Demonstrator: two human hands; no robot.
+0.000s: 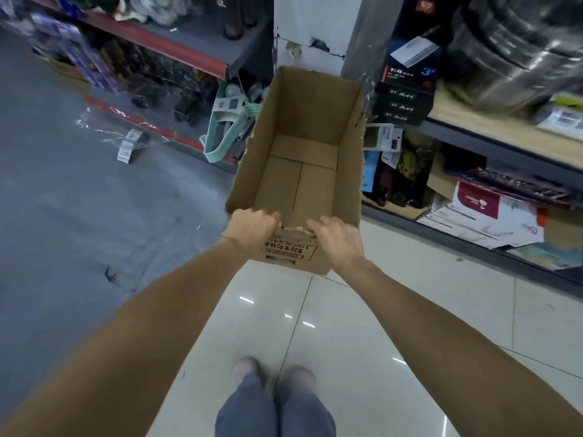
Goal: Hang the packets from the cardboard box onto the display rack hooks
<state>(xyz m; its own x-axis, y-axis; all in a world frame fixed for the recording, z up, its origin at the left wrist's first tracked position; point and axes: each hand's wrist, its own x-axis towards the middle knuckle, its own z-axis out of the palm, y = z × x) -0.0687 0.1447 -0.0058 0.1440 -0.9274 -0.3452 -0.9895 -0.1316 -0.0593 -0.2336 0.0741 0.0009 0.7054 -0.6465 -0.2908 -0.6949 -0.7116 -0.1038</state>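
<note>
An open brown cardboard box (303, 171) is held out in front of me above the floor. Its inside is bare; I see no packets in it. My left hand (252, 227) grips the near rim at the left. My right hand (339, 238) grips the same rim at the right. Black print shows on the near wall between my hands. No display rack hooks are visible.
A grey and red shelf (176, 48) with wrapped goods runs at the left. A shelf unit (504, 134) with black boxes, metal pots and papers stands at the right. A white pillar (312, 29) rises behind the box. A small packet (127, 148) lies on the floor.
</note>
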